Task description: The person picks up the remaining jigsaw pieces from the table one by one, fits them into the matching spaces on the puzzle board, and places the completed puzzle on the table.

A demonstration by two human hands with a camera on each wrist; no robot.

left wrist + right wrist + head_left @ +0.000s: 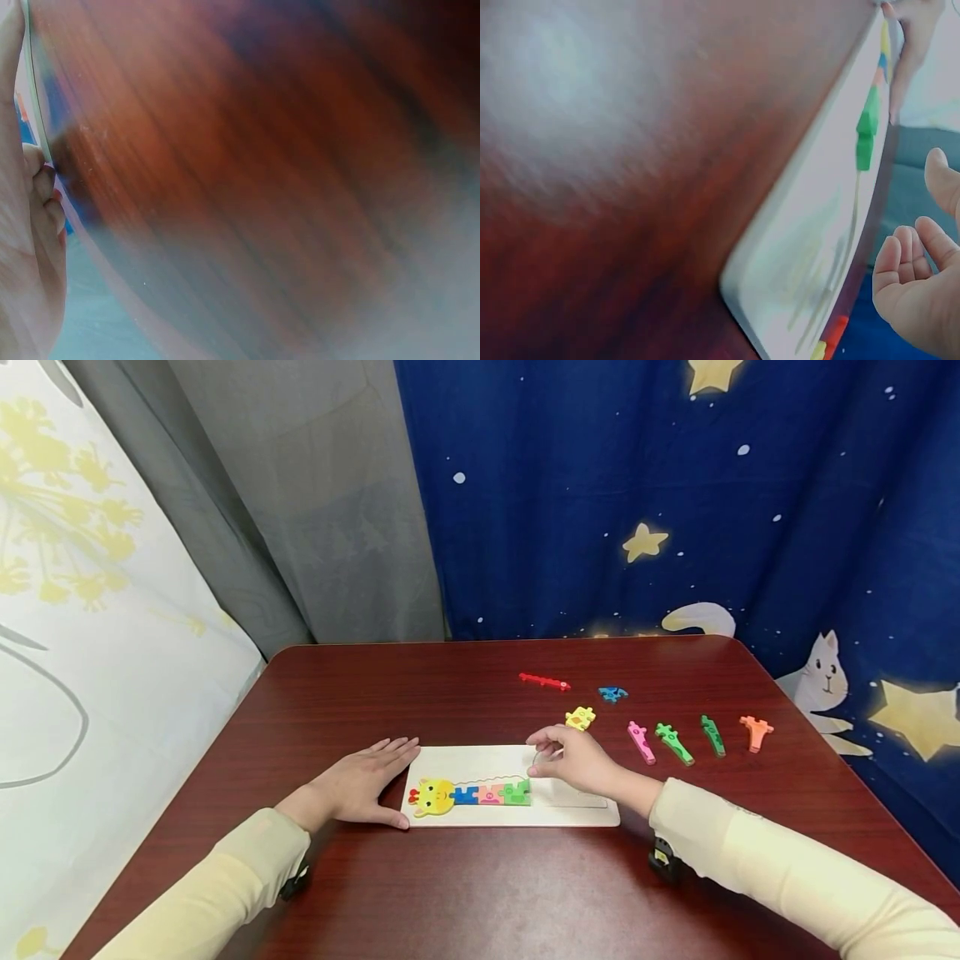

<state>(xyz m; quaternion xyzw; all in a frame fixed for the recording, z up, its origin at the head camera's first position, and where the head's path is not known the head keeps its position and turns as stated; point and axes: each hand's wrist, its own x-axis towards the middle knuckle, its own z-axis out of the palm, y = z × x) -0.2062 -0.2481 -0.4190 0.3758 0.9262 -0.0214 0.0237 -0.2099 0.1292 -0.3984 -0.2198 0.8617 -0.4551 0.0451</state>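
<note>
A pale puzzle board (pixel 465 760) lies on the table, with a yellow giraffe-head piece (pixel 433 797) at its left end. Blue (pixel 466 796), pink (pixel 491 795) and green (pixel 517 792) neck pieces run in a row to the right of the head. My left hand (pixel 365 783) rests at the board's left edge, fingers straight and thumb by the near corner. Over the board's right half is my right hand (pixel 573 760), its fingers bent loosely. In the right wrist view, thumb and fingers of this hand (pixel 919 289) stand apart with nothing seen between them.
Loose puzzle pieces lie beyond and right of the board: yellow (pixel 581 718), red (pixel 544 682), blue (pixel 612 694), pink (pixel 641 742), light green (pixel 674 743), dark green (pixel 713 735) and orange (pixel 756 732). Curtains (pixel 540 527) hang behind the brown table (pixel 480 893).
</note>
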